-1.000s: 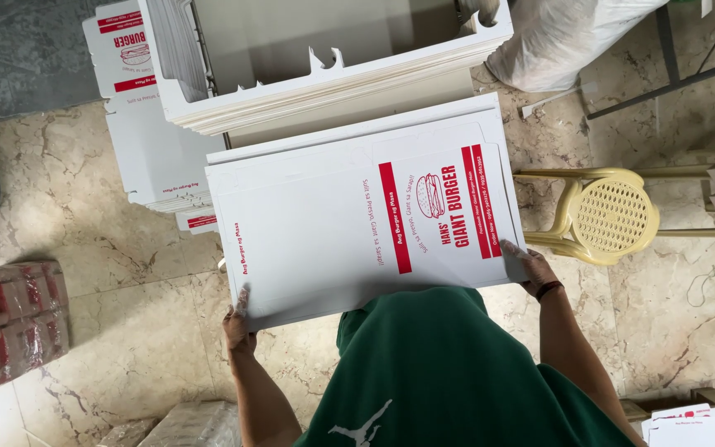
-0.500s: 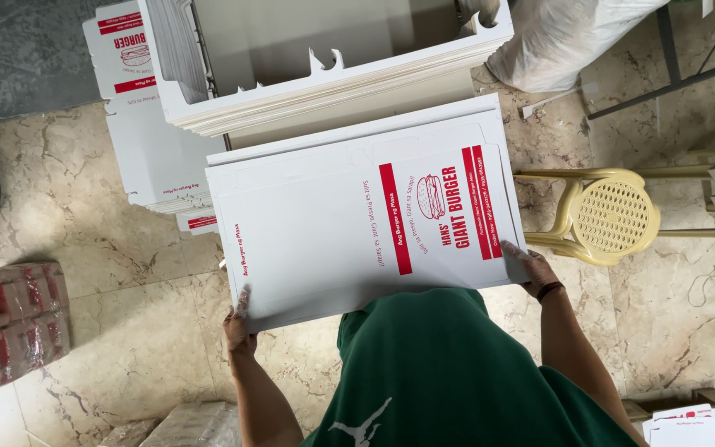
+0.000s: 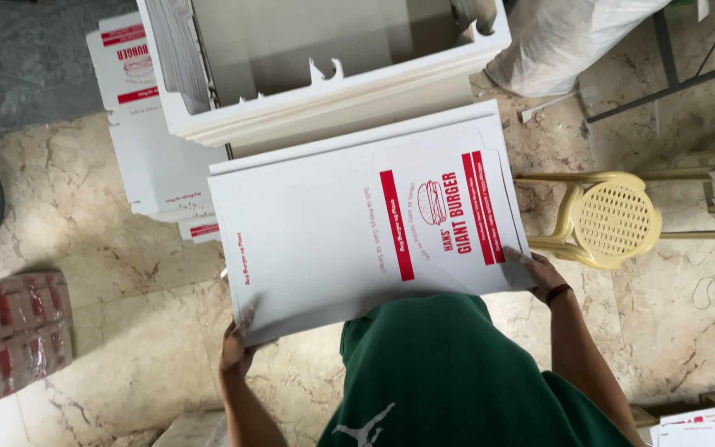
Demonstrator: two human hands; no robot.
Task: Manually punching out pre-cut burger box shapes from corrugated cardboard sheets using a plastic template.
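Both hands hold a flat white box blank (image 3: pixel 357 223) with red stripes and a burger drawing, level in front of a green shirt (image 3: pixel 448 372). The left hand (image 3: pixel 237 348) grips the blank's near left corner, fingers curled on the edge. The right hand (image 3: pixel 539 271) grips the near right corner, fingers closed on the card, a dark band on the wrist. Just beyond the blank's far edge stands a thick stack of white blanks (image 3: pixel 316 74), with more printed blanks (image 3: pixel 146 141) piled on the floor to its left. A yellow stool (image 3: pixel 614 219) stands right of the blank on the marble floor (image 3: pixel 84 240). Wrapped red packs (image 3: pixel 10 339) lie at the near left.
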